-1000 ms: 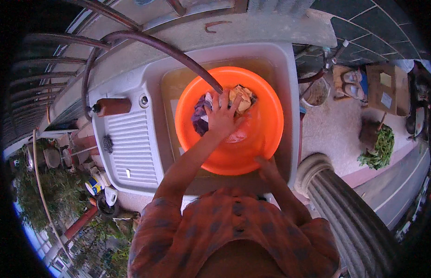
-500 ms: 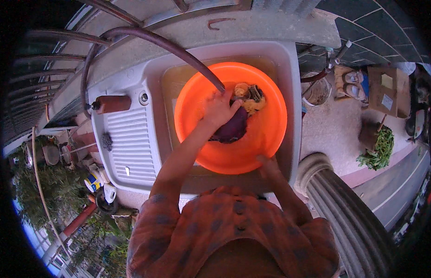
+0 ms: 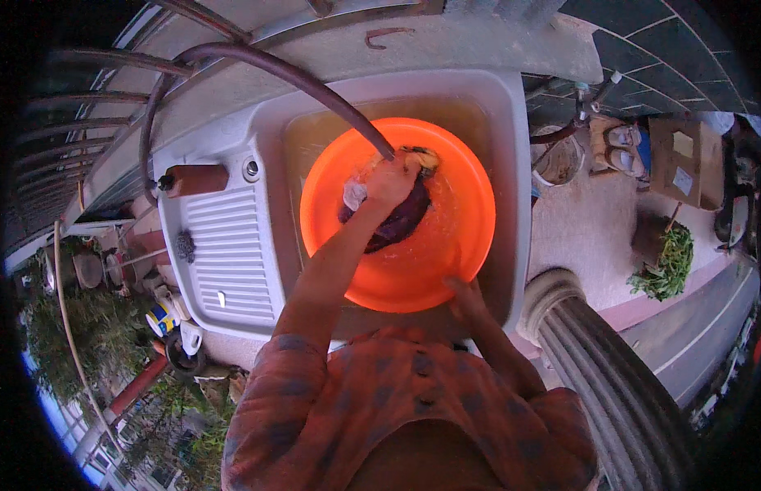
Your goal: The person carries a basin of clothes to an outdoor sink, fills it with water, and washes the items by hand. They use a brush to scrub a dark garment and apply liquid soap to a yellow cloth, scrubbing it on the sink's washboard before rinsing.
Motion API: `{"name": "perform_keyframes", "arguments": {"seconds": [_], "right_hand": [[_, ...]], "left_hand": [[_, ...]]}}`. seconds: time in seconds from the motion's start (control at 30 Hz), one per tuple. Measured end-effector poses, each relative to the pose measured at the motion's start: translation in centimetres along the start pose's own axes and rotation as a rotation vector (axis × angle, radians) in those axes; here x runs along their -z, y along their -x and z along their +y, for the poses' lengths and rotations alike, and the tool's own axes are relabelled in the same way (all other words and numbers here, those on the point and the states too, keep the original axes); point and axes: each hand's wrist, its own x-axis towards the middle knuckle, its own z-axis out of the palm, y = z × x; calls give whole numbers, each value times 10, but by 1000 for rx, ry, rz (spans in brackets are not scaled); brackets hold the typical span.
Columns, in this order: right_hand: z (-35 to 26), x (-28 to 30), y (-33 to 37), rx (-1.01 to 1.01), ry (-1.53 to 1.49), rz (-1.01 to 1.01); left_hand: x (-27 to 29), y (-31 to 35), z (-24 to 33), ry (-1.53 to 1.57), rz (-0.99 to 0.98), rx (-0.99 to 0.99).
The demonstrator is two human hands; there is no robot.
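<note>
An orange basin [image 3: 466, 245] with water in it stands in the grey sink [image 3: 515, 237]. Inside the basin lies a dark purple cloth [image 3: 406, 219], partly under my left forearm. My left hand [image 3: 391, 184] is closed on a yellow and dark patterned cloth [image 3: 427, 159], most of which is hidden by the fingers. A pale patch, perhaps fabric or foam, shows beside the wrist. The end of a brown hose [image 3: 347, 110] reaches down to the left hand. At the basin's near right rim, my right hand [image 3: 466, 296] grips the edge.
Left of the sink, the ribbed washboard [image 3: 229, 245] carries a brown bottle [image 3: 196, 180], a dark scrubber [image 3: 185, 245] and a small white piece. A fluted column [image 3: 597, 352] rises close on the right. Beyond stand a bucket [image 3: 560, 159], a cardboard box [image 3: 683, 164] and leafy greens [image 3: 666, 266].
My left hand has gone from spread fingers to a closed grip on the yellow cloth, which has shifted left and bunched up. The basin has slid slightly left and down.
</note>
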Motion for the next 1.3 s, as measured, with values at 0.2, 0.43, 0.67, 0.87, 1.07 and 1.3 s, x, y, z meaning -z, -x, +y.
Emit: {"name": "perform_keyframes", "arguments": {"seconds": [0.2,0.43,0.67,0.87,1.07,1.3], "right_hand": [[-1,12,-12,-106,37,-27],[-24,-19,-1,-32,38,36],[-5,1,-18,-17,-96,-135],[-8,3,-22,36,54,-73],[-21,-11,-16,11,136,19],[-23,-6,-24,45,107,-68]], "left_hand": [[24,32,-10,617,-76,-98],[10,58,0,-334,117,-462],[-7,35,-7,261,-173,-90],[25,72,-18,470,-338,-301],[56,115,-40,268,64,-397],[72,150,-66,415,572,-143]]}}
